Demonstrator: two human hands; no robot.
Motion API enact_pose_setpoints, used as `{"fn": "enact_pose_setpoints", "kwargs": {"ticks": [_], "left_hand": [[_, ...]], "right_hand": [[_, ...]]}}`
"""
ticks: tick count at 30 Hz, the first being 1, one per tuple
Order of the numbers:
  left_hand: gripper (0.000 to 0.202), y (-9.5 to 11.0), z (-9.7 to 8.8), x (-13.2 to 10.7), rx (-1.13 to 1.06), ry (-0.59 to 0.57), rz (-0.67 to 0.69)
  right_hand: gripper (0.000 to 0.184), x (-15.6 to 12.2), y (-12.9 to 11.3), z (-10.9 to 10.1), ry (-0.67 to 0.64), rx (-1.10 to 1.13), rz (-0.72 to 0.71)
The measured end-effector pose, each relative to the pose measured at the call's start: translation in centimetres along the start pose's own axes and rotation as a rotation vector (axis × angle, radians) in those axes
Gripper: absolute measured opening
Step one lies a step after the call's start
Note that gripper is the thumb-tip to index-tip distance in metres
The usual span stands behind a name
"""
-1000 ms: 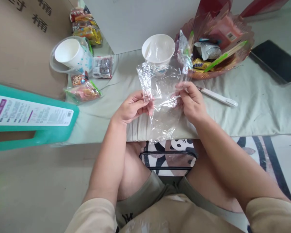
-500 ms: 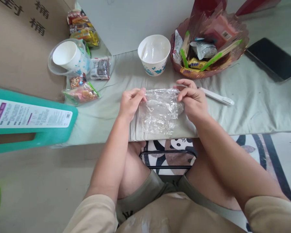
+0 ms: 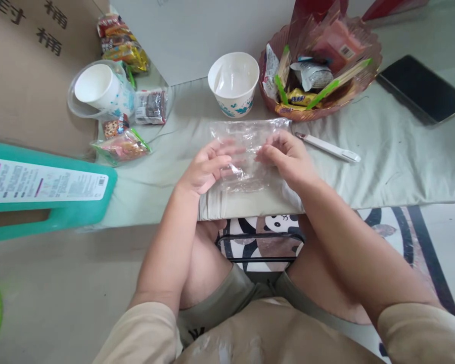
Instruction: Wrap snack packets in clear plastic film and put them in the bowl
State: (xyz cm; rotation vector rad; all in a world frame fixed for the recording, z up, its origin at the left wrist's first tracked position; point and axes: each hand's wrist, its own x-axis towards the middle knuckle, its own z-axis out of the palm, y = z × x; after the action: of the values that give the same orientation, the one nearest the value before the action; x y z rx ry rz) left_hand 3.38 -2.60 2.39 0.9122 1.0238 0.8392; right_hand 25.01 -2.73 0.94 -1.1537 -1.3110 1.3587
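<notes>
A crumpled clear plastic bag (image 3: 246, 132) lies flat on the pale green cloth of the low table (image 3: 382, 167), near its front edge. My left hand (image 3: 207, 167) rests on the bag's left part with its fingers stretched out over it. My right hand (image 3: 290, 161) sits on the right part with bent fingers, their tips pinched into the plastic. The two hands are close together over the middle of the bag.
Behind the bag stand a white paper bowl (image 3: 233, 83) and a snack basket (image 3: 367, 76). A white stick-like tool (image 3: 328, 147) lies to the right, a dark tablet (image 3: 420, 88) beyond. To the left are a nested cup (image 3: 98, 91), snack packets (image 3: 121, 146) and a teal stool (image 3: 49, 187).
The bag was held up in the air, then lowered and laid flat on the cloth. Both hands moved from its top corners inward onto its middle.
</notes>
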Motion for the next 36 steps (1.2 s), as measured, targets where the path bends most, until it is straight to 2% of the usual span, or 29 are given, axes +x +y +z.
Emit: {"fn": "enact_pose_setpoints", "kwargs": {"ticks": [3, 5, 8, 11, 14, 17, 20, 21, 23, 24, 26, 28, 30, 32, 34, 36], "left_hand": [[0.022, -0.8, 0.1, 0.3, 0.112, 0.013, -0.122], [0.018, -1.1, 0.0, 0.4, 0.143, 0.056, -0.099], [0.023, -0.8, -0.3, 0.2, 0.151, 0.076, -0.041], [0.024, -0.1, -0.5, -0.1, 0.061, 0.051, -0.024], [0.015, 0.5, -0.6, -0.1, -0.023, 0.044, 0.039], [0.029, 0.5, -0.6, 0.2, -0.001, 0.057, 0.090], [0.021, 0.0, -0.4, 0.6, 0.098, 0.095, 0.142], [0.018, -0.2, -0.3, 0.7, 0.118, 0.109, 0.164], [0.024, -0.5, 0.0, 0.8, 0.120, 0.138, 0.200], [0.028, -0.6, 0.1, 0.8, 0.104, 0.156, 0.219], [0.038, -0.6, 0.3, 0.8, 0.062, 0.197, 0.251], [0.053, -0.5, 0.3, 0.8, 0.017, 0.231, 0.259], [0.066, -0.3, 0.1, 0.8, -0.015, 0.248, 0.241], [0.070, -0.2, 0.0, 0.7, -0.039, 0.230, 0.216], [0.065, -0.3, 0.0, 0.7, -0.067, 0.162, 0.170], [0.051, -0.5, 0.1, 0.7, -0.068, 0.079, 0.098]], "right_hand": [[0.026, -0.1, 0.2, -0.1, -0.015, -0.016, 0.012], [0.027, -0.2, 0.3, -0.2, -0.063, -0.099, 0.029], [0.026, -0.5, 0.1, -0.4, -0.103, -0.108, 0.032], [0.023, -0.6, -0.2, -0.6, -0.059, -0.012, -0.027], [0.016, -0.6, -0.3, -0.9, 0.006, 0.058, -0.065], [0.022, -0.7, -0.2, -1.4, -0.001, 0.019, -0.088], [0.041, -0.7, 0.0, -1.6, -0.032, -0.037, -0.089], [0.040, -0.7, 0.0, -1.6, -0.024, -0.046, -0.074], [0.026, -0.6, 0.2, -1.3, 0.025, -0.035, -0.017], [0.029, -0.6, 0.4, -1.1, 0.041, -0.017, 0.016], [0.055, -0.5, 0.6, -0.8, 0.030, 0.044, 0.081], [0.063, -0.4, 0.8, -0.5, 0.008, 0.115, 0.117], [0.058, -0.4, 0.7, -0.3, 0.026, 0.182, 0.121], [0.049, -0.4, 0.5, -0.1, -0.004, 0.214, 0.126], [0.038, -0.5, 0.2, 0.0, -0.098, 0.199, 0.139], [0.029, -0.5, -0.1, 0.2, -0.151, 0.185, 0.138]]}}
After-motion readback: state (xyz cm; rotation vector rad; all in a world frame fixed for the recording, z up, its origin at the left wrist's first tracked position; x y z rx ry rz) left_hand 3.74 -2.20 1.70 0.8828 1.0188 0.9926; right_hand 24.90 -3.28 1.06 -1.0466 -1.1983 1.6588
